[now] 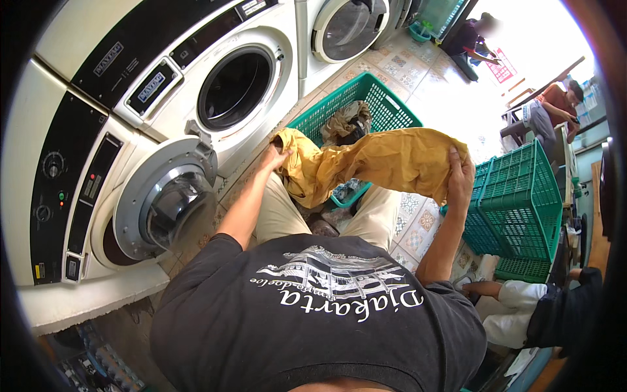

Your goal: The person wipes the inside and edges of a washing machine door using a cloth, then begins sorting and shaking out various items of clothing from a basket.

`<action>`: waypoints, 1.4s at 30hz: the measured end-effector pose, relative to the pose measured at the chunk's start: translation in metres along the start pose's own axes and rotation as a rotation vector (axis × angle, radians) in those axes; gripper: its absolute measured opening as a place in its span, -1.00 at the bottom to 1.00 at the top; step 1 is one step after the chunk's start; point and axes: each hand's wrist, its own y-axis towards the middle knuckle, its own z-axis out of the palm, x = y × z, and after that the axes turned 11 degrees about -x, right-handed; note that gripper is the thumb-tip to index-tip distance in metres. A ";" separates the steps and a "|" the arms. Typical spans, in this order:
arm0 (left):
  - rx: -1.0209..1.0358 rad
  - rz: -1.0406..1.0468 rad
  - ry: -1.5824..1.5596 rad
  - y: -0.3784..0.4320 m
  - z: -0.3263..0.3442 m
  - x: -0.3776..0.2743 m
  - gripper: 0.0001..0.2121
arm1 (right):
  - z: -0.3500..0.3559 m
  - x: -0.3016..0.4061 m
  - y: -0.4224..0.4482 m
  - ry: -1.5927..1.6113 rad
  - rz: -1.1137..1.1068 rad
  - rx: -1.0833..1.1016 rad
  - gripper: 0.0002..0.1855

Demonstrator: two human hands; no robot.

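A mustard-yellow cloth garment (392,159) is stretched out in front of me, twisted and creased near its middle. My left hand (276,157) grips one end, beside a dark opening in the cloth. At the other end, my right hand (460,179) has its fingers over the edge and the thumb hidden. Beneath the garment stands a green perforated plastic basket (396,104). Inside it lies a bundle of tan and dark clothes (345,122), partly covered by the yellow cloth.
Left of me, a front-loading washer's round door (132,196) hangs open; another washer has an open drum (235,88). Green crates (514,201) are stacked at right. One person (556,105) sits, another (470,46) is near the bright doorway, a third (548,308) at lower right.
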 end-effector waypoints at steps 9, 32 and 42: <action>-0.006 0.013 -0.485 0.037 0.004 -0.032 -0.54 | 0.029 0.001 0.001 -0.331 -0.104 0.066 -0.72; 0.430 0.432 -1.070 -0.096 -0.250 -0.274 -0.70 | 0.071 -0.008 -0.044 -0.050 -0.183 0.566 -0.54; 0.453 0.322 -1.136 -0.122 -0.221 -0.270 -0.69 | 0.062 -0.053 -0.102 -0.206 -0.199 0.702 -0.06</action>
